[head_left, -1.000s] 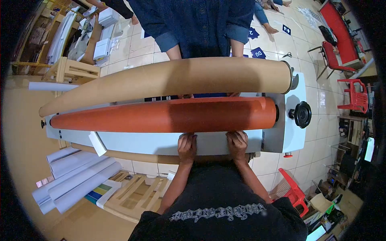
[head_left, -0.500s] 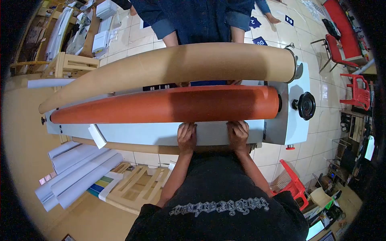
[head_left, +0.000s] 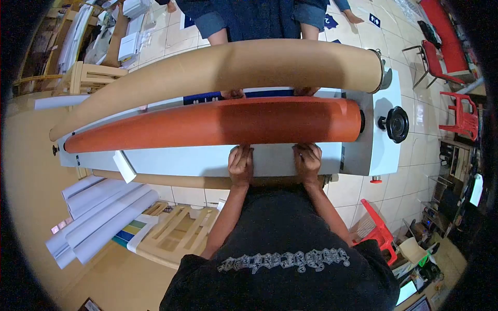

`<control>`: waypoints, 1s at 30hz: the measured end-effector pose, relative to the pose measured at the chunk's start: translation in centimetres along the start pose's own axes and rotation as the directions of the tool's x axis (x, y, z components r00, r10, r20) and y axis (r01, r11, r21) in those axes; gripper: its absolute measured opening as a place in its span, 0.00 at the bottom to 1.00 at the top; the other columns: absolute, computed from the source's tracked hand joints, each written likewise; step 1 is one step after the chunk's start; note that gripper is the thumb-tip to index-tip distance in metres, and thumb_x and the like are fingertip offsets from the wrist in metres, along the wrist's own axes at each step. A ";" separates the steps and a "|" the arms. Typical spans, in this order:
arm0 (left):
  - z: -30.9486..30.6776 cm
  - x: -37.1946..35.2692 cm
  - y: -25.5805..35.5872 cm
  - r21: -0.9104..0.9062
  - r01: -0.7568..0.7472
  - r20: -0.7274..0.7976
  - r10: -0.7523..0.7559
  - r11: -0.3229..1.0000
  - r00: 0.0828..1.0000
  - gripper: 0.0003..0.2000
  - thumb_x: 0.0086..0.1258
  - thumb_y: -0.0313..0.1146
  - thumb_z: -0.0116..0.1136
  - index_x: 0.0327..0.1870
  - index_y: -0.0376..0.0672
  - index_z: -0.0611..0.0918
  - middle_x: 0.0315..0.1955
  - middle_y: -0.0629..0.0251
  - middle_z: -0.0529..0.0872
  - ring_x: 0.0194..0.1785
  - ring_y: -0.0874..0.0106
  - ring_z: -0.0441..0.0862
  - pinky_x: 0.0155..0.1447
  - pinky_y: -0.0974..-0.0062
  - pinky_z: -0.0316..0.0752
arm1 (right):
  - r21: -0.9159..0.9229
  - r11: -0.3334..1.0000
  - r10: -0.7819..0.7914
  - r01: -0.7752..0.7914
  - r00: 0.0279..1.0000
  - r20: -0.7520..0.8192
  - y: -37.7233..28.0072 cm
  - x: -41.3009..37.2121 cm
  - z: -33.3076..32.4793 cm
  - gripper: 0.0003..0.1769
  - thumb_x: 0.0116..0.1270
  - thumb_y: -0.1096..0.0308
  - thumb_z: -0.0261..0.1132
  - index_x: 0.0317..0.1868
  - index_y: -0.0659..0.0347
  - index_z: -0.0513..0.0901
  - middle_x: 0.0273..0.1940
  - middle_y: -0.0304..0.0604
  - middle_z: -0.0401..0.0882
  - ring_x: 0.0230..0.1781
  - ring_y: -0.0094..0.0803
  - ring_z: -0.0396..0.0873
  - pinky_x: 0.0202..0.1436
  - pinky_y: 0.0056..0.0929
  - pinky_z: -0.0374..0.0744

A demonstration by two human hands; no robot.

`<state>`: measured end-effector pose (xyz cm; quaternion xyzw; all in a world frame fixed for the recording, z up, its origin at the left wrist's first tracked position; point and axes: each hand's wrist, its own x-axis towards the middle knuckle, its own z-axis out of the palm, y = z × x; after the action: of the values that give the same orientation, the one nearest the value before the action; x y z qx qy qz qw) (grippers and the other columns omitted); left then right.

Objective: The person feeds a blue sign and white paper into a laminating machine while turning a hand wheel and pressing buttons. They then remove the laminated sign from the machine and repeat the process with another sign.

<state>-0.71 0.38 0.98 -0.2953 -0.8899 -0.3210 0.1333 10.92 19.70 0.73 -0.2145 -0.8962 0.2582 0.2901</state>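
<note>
Pale grey, flat machine bed (head_left: 181, 160) beneath hands. Smooth red-orange cylindrical roller (head_left: 207, 121): directly ahead of fingertips, both hands about equally near. Long axis: left-right, across hands; left end well beyond left hand (head_left: 240, 165), right end nearer, past right hand (head_left: 308, 165). Fingers of both hands: curled, nearly closed, at roller's near side; held item, if any: cannot tell. Long tan cylindrical roll (head_left: 249, 65): farther ahead, roughly parallel
</note>
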 end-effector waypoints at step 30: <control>0.9 -1.5 -1.1 0.023 -0.069 -0.014 0.069 0.997 0.997 0.11 0.69 0.27 0.57 0.50 0.36 0.84 0.49 0.53 0.86 0.51 0.56 0.82 0.58 0.61 0.77 | 0.082 0.987 0.143 -0.141 0.989 -0.023 0.4 0.2 2.0 0.05 0.62 0.67 0.70 0.36 0.57 0.87 0.39 0.41 0.88 0.42 0.42 0.81 0.48 0.38 0.73</control>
<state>-0.22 -0.39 -0.90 -0.3221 -0.8816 -0.3085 0.1543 9.61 19.39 -0.85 -0.2696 -0.8635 0.3106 0.2920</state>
